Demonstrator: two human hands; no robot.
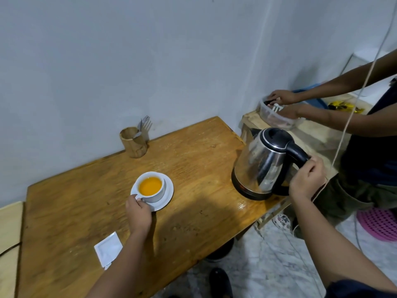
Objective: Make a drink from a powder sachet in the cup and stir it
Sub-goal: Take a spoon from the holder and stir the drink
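One wide-angle view only, from a camera worn on the person's head. It looks forward and steeply down over the brown wooden bench (193, 160), close enough that both forearms enter from the bottom edge. It faces a pale grey wall (129, 50) behind the bench; the marble-patterned floor (268, 265) shows at lower right. Straight edges bow towards the frame's borders.
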